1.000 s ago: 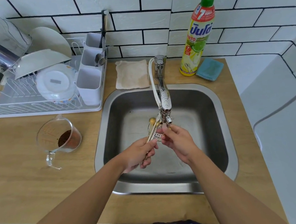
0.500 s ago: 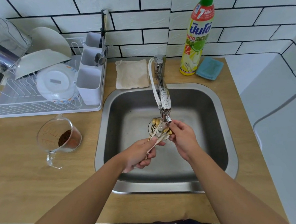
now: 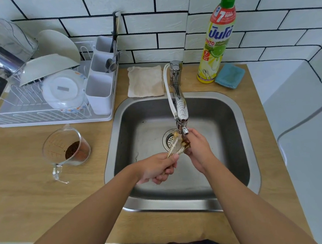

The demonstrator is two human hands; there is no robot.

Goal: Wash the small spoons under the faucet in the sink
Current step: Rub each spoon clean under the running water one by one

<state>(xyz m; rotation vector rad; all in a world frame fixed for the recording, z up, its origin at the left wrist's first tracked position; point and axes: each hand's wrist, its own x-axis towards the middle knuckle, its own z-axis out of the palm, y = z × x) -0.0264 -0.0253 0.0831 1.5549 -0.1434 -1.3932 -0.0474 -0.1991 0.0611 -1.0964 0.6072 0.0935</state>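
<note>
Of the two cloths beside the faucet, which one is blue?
The folded blue cloth, right of the dish soap bottle; the cloth left of the faucet is beige.

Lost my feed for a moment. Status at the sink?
Left hand gripping small spoons by handles. Right hand rubbing bowls under faucet. Over sink drain, nothing blocking.

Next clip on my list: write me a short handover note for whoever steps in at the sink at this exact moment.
Left hand: closed around the handles of a bunch of small spoons, held over the sink.
Right hand: fingers on the spoon bowls just below the faucet spout, apparently rubbing them.
Done: spoons gathered and brought under the spout. Brown residue still shows on the bowls. I cannot tell whether water is running.
Left: finish rinsing, then set them down, likely in the cutlery holder of the dish rack. Dish soap and sponge sit behind the sink, on the right.
</note>
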